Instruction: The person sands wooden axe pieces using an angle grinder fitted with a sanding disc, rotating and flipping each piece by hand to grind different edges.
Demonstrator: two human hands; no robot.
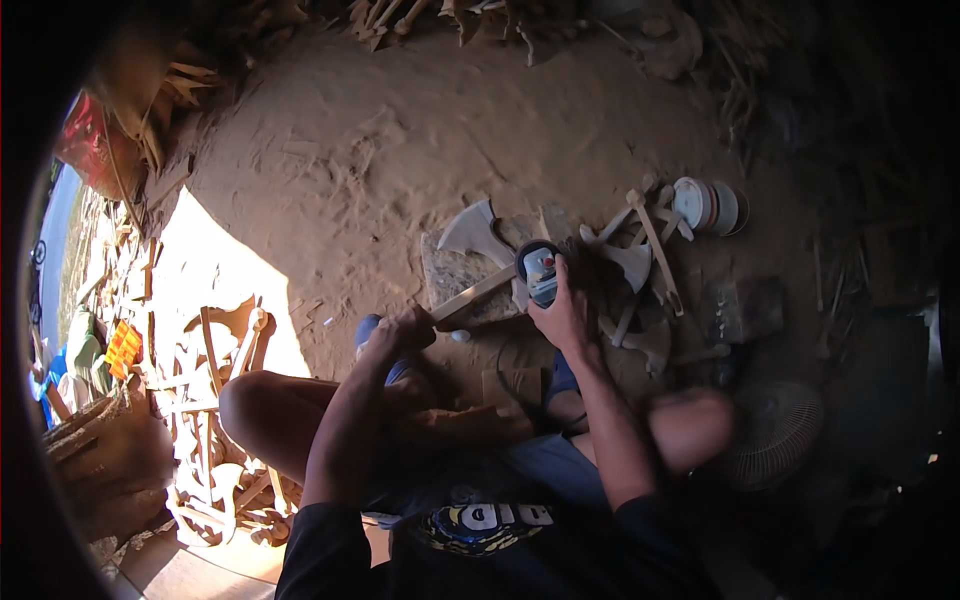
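Observation:
My left hand is closed around the lower end of a pale wooden handle. The handle slants up to the right over a flat stone slab. In my right hand is a dark round-headed power tool, pressed against or just above the far end of the wood; the exact contact is hidden. A pale axe-head-shaped piece lies on the slab, beside the tool. A small white oval object is on the ground near my left hand.
More axe-shaped pieces and sticks lie to the right, by a white round container. A fan stands at lower right. Wooden pieces are piled at left. A cord runs between my legs.

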